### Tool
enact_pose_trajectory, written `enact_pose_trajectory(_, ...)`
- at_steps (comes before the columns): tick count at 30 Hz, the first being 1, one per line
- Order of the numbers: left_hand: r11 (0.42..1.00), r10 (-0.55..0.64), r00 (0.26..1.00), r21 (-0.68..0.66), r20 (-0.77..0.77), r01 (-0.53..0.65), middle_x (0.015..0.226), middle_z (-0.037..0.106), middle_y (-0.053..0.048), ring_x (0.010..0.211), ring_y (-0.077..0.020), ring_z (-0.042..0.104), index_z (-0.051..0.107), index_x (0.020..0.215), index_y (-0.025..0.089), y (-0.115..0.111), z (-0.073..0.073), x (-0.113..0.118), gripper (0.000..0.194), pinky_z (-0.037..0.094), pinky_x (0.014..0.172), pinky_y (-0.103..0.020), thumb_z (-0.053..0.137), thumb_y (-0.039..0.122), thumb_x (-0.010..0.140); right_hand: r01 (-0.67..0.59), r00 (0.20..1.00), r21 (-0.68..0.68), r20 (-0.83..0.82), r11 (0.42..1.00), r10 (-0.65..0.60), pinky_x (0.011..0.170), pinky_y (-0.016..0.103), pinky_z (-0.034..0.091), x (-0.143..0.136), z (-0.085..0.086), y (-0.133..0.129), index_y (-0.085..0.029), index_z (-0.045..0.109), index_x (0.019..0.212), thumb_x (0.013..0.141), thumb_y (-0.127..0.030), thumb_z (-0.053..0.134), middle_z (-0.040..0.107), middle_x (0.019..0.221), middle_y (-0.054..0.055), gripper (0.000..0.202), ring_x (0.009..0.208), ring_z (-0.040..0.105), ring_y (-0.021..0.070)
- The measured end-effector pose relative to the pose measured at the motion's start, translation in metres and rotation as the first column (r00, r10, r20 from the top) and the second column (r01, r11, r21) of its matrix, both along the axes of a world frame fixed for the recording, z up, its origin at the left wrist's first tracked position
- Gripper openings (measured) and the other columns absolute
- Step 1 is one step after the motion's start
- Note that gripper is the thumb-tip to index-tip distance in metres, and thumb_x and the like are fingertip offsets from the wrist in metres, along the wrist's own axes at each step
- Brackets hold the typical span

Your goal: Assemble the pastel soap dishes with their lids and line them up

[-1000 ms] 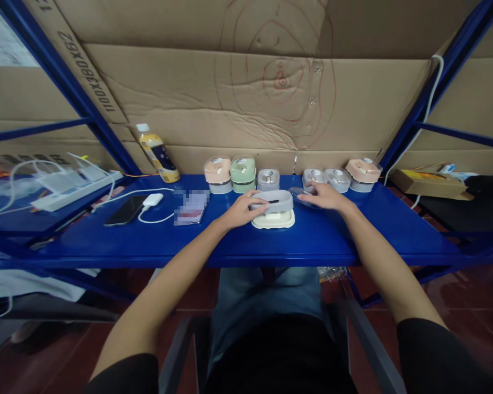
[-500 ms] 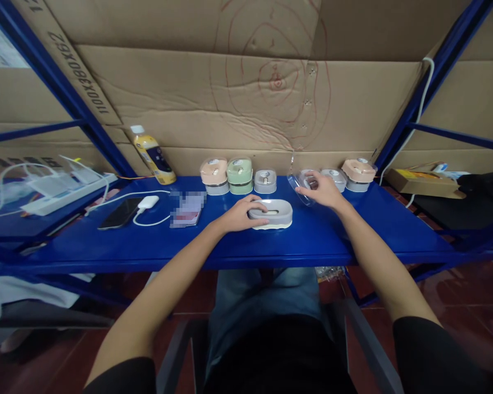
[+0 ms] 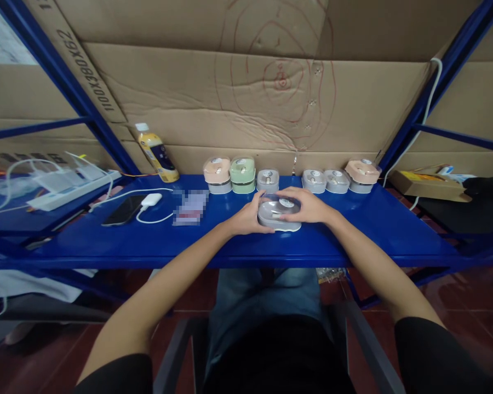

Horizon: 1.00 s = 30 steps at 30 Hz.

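A grey oval soap box (image 3: pixel 267 220) with a pale base lies on the blue table in front of me. Its clear lid (image 3: pixel 276 206), with a round white sticker, sits over the top; whether it is fully seated I cannot tell. My left hand (image 3: pixel 250 217) curves around the left side of the box, thumb low at its front. From the right, my right hand (image 3: pixel 308 205) grips the lid, with the fingers behind and the thumb over the near side.
Behind stand lidded boxes: a peach one (image 3: pixel 216 176), a green one (image 3: pixel 242 176), several small grey ones (image 3: pixel 268 179) and a stacked peach one (image 3: pixel 361 175). To the left are a yellow bottle (image 3: pixel 158 153), a phone (image 3: pixel 127 210), a white charger (image 3: pixel 151 200) and a power strip (image 3: pixel 74 191).
My right hand has brought the clear lid from the back right onto the grey soap box. My left hand has stayed at the box's left side.
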<state>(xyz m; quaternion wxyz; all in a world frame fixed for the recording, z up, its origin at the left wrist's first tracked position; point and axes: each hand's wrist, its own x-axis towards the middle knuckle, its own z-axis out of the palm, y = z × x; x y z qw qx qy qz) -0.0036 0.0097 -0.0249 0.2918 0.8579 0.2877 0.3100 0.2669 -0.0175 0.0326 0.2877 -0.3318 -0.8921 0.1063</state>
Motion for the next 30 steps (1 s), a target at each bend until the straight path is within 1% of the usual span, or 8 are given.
enact_pose_trajectory(4,0.999,-0.022,1.0,-0.033,0.01,0.022,0.161,0.053,-0.025,0.152,-0.0453,0.051,0.007,0.173,0.023,0.004,-0.004,0.001,0.149,0.034,0.127,-0.067,0.102,0.052,0.062,-0.047,0.997,-0.014,0.059,0.999,0.048,0.113,0.055,0.052,-0.006,-0.002,-0.002,-0.022,0.068,0.15,0.084,-0.056,0.083,0.071,0.14,0.016,0.075,0.129,0.068,0.0357)
enact_pose_trajectory(10,1.0,-0.009,1.0,-0.029,-0.008,0.009,0.157,0.057,-0.025,0.147,-0.0466,0.056,0.013,0.174,0.023,0.0,0.002,0.001,0.145,0.04,0.123,-0.067,0.102,0.052,0.062,-0.037,0.993,-0.072,0.109,0.997,0.045,0.114,0.055,0.052,-0.005,-0.005,-0.003,-0.026,0.061,0.157,0.089,-0.06,0.078,0.068,0.143,0.014,0.078,0.131,0.066,0.0353)
enact_pose_trajectory(14,1.0,-0.007,1.0,-0.008,-0.003,0.007,0.154,0.06,-0.024,0.143,-0.0458,0.06,0.018,0.172,0.023,0.001,0.005,-0.002,0.139,0.044,0.12,-0.067,0.1,0.049,0.064,0.0,0.983,-0.142,0.181,0.99,0.026,0.114,0.056,0.053,0.001,-0.008,-0.003,-0.026,0.045,0.168,0.077,-0.066,0.088,0.062,0.149,0.016,0.108,0.133,0.064,0.0378)
enact_pose_trajectory(18,0.999,-0.006,0.997,0.05,0.074,0.002,0.152,0.06,-0.024,0.142,-0.0442,0.061,0.022,0.17,0.021,0.006,0.005,-0.005,0.134,0.045,0.121,-0.067,0.1,0.045,0.064,0.061,0.98,-0.11,0.196,0.992,-0.039,0.108,0.059,0.055,0.005,-0.009,0.0,-0.025,0.044,0.168,0.074,-0.063,0.09,0.068,0.14,0.016,0.112,0.124,0.067,0.0399)
enact_pose_trajectory(22,0.986,0.086,0.96,0.114,0.267,-0.12,0.154,0.056,-0.025,0.145,-0.0411,0.058,0.025,0.167,0.02,0.014,0.004,-0.008,0.117,0.045,0.124,-0.064,0.092,0.048,0.075,0.212,0.977,0.02,0.028,0.977,-0.213,0.115,0.059,0.05,0.024,0.004,0.009,-0.027,0.053,0.161,0.075,-0.063,0.087,0.067,0.148,0.014,0.099,0.131,0.066,0.0403)
enact_pose_trajectory(24,0.97,0.155,0.942,0.135,0.298,-0.202,0.149,0.058,-0.023,0.14,-0.0388,0.062,0.03,0.164,0.02,0.016,0.004,-0.009,0.105,0.048,0.121,-0.062,0.087,0.048,0.081,0.466,0.882,0.056,-0.107,0.883,-0.458,0.116,0.059,0.049,0.044,0.015,0.017,-0.023,0.056,0.157,0.076,-0.063,0.084,0.065,0.152,0.017,0.094,0.137,0.063,0.042)
enact_pose_trajectory(27,0.956,0.197,0.945,0.161,0.262,-0.244,0.139,0.062,-0.021,0.126,-0.0357,0.068,0.036,0.159,0.02,0.015,0.006,-0.008,0.093,0.057,0.11,-0.059,0.084,0.046,0.084,0.85,0.515,0.0,-0.207,0.526,-0.832,0.108,0.062,0.051,0.078,0.033,0.031,-0.013,0.057,0.152,0.079,-0.062,0.08,0.068,0.143,0.025,0.09,0.132,0.063,0.0465)
enact_pose_trajectory(30,0.959,0.2,0.958,0.16,0.203,-0.235,0.136,0.063,-0.02,0.119,-0.0336,0.068,0.038,0.157,0.019,0.012,0.008,-0.005,0.089,0.06,0.101,-0.055,0.081,0.046,0.085,0.966,0.255,-0.022,-0.118,0.259,-0.96,0.106,0.061,0.05,0.098,0.044,0.046,-0.007,0.06,0.143,0.08,-0.061,0.081,0.069,0.135,0.031,0.086,0.128,0.065,0.0476)
